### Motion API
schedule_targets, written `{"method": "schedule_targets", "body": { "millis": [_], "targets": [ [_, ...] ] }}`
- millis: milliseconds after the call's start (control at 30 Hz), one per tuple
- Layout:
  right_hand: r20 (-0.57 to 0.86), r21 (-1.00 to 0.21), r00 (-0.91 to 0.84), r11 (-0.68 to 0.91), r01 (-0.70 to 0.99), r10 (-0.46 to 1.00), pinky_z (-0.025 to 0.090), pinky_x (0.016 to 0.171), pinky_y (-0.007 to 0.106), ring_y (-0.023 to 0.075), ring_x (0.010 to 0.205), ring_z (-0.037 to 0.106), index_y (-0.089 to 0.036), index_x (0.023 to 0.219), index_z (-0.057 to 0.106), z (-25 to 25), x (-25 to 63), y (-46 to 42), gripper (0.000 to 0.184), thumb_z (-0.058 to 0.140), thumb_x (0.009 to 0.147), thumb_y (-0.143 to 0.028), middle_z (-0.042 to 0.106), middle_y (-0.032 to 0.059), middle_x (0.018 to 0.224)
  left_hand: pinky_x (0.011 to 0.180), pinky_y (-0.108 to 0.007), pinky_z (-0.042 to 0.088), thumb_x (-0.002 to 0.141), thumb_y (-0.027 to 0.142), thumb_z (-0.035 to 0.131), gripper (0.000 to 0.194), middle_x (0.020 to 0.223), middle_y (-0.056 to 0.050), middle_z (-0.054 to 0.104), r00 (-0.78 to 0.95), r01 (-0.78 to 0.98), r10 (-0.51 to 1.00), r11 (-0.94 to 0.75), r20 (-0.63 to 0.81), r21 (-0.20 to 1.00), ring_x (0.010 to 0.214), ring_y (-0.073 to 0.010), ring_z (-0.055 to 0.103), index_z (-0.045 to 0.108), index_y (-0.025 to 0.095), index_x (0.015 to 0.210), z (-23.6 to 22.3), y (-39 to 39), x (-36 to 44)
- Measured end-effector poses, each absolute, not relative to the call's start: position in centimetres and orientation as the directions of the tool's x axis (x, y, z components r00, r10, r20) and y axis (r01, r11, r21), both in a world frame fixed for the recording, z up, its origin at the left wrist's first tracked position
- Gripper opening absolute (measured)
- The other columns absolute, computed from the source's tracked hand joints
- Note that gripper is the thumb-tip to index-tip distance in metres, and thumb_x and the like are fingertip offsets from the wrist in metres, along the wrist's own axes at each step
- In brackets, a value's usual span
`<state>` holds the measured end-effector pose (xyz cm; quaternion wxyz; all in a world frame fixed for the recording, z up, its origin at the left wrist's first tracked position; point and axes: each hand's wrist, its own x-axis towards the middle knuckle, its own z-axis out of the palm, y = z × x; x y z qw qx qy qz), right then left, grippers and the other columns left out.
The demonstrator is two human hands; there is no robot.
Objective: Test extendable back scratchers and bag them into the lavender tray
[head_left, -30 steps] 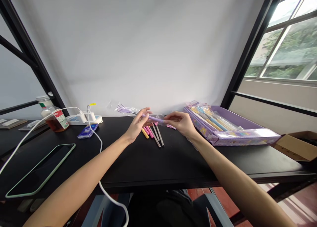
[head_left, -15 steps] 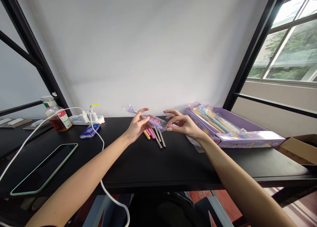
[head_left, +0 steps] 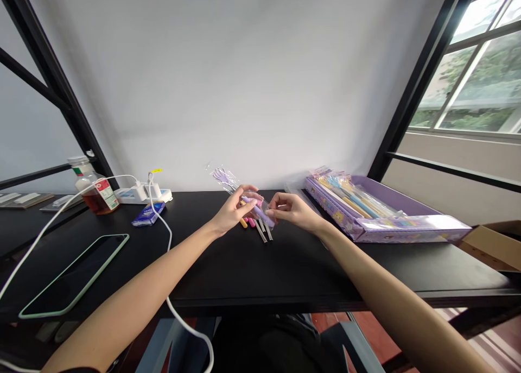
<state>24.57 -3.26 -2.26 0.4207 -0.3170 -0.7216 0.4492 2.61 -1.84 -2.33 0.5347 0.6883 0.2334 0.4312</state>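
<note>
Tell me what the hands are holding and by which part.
A lilac brush in a clear wrapper: the left hand grips its middle, the right hand pinches its end.

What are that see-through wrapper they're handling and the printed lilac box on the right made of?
The wrapper looks like thin clear plastic film: it is glossy and crinkled, and the lilac item shows through it. The printed lilac box looks like coated card, going by its printed sides and slight sheen, though plastic can't be ruled out from here.

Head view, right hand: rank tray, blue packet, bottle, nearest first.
From the right hand:
1. Tray: just to its right, on the desk.
2. Blue packet: left, past the left hand.
3. Bottle: farther left, beyond the packet.
</note>
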Motion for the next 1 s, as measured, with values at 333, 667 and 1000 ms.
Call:
{"method": "schedule_targets", "body": {
  "millis": [333,667,1000],
  "targets": [
    [0.358,-0.921,-0.366,0.389,0.011,0.859,0.053,0.060,0.029,0.0140,0.061,0.064,-0.020,0.084,0.058,-2.5,24.0,-3.2,0.036,0.085,0.069,-0.038,0.065,-0.0014,0.074,0.080,-0.034,0.059,0.058,0.028,0.093,0.089,0.121,-0.007,0.056,0.480,-0.027,0.803,-0.388,0.352,0.921,0.082,-0.0162,0.071,0.041,0.029,0.131,-3.2,-2.4,3.7],
    [0.277,-0.952,-0.413,0.306,0.003,0.868,0.054,0.074,0.035,0.0189,0.068,0.070,-0.019,0.102,0.059,-1.9,25.9,-2.9,0.043,0.084,0.073,-0.038,0.076,0.0035,0.075,0.057,-0.024,0.054,0.067,0.030,0.087,0.078,0.111,-0.006,0.060,0.576,-0.008,0.749,-0.395,0.327,0.918,0.070,-0.0142,0.069,0.044,0.028,0.132,-2.5,-1.8,2.7],
    [0.087,-0.900,-0.570,0.310,0.307,0.817,0.047,0.067,0.029,0.0151,0.065,0.062,-0.018,0.094,0.061,-1.4,27.3,-2.7,0.040,0.086,0.068,-0.036,0.072,0.0007,0.069,0.084,-0.029,0.057,0.087,0.037,0.069,0.040,0.133,-0.007,0.048,0.412,-0.056,0.847,-0.344,0.336,0.937,0.097,-0.0150,0.066,0.057,0.026,0.123,-1.8,-0.7,1.4]
  ]
}}
